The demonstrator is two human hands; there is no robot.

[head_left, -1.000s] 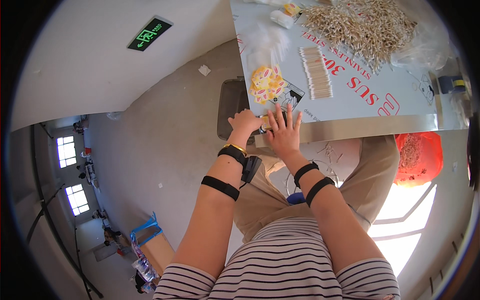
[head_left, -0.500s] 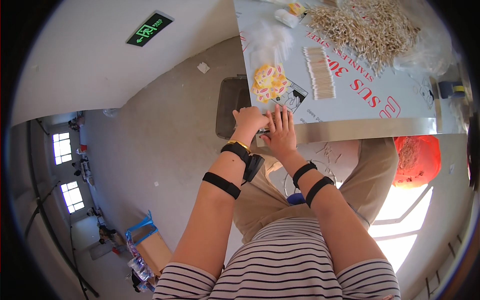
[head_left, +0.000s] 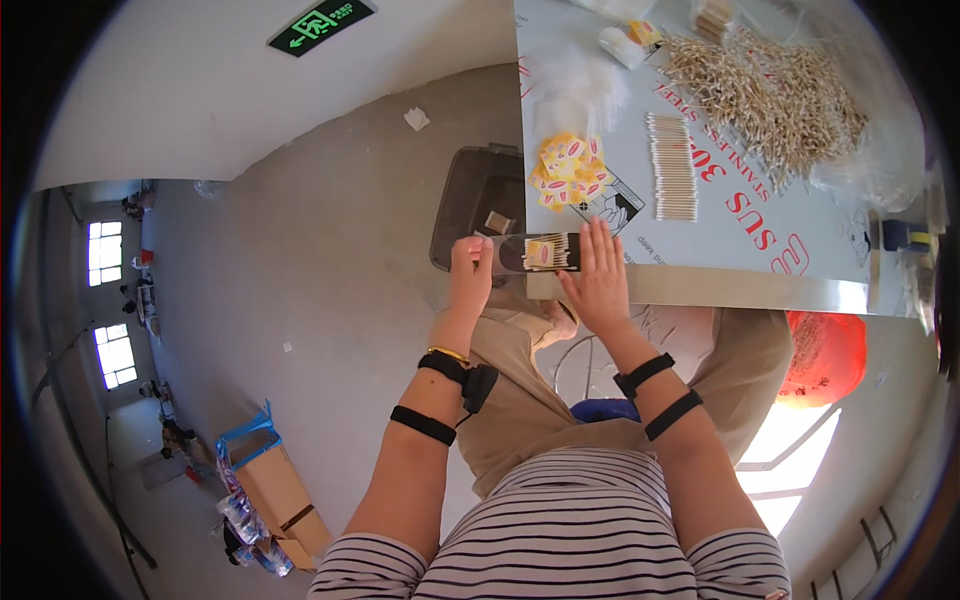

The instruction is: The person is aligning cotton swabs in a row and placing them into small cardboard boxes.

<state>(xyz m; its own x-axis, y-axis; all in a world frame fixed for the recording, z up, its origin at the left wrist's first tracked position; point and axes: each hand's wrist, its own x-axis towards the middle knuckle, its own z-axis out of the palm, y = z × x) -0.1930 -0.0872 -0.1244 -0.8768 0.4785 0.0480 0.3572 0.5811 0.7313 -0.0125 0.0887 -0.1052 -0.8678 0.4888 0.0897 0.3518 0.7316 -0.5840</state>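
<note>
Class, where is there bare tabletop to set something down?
Widest free patch: grey printed tabletop between the row of white-tipped wooden swabs, the tangled swab heap and the metal front edge. A narrow strip separates that row from the yellow paper cards. Crowded: far right, with heap and crumpled clear plastic bag; left edge, with cards and clear plastic sleeves.

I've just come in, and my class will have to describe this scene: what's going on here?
The left hand grips one end of a clear plastic sleeve that appears to contain cotton swabs and a yellow card. The right hand lies nearly flat at the other end, by the table edge. Farther back lie yellow cards, a neat row of swabs and a big loose heap of swabs.
</note>
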